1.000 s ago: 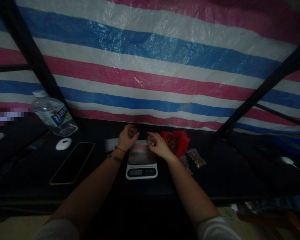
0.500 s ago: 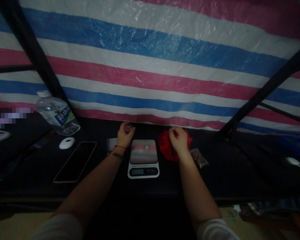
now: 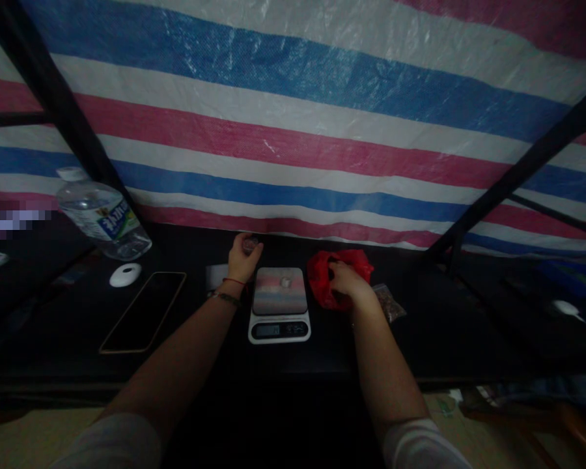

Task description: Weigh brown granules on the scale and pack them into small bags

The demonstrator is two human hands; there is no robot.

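Note:
A white kitchen scale with a lit display stands between my two hands. On its reflective plate sits a small pale, ring-like piece. Just beyond the scale's left side, my left hand is closed around a small round reddish, clear-looking container. To the right, my right hand dips into the mouth of a crumpled red plastic bag, its thumb and fingers stretched out and apart. What lies inside the bag is too dark to make out. A small clear bag of brown bits lies beside my right wrist.
Left on the black table are a phone, a white oval gadget and a large clear bottle. A pale flat piece lies by my left wrist. Dark frame bars slant before a striped sheet.
My right hand has lowered from above the red bag into its mouth, and its fingers have spread from a pinch. The left hand keeps hold of the small round container. The view has shifted slightly.

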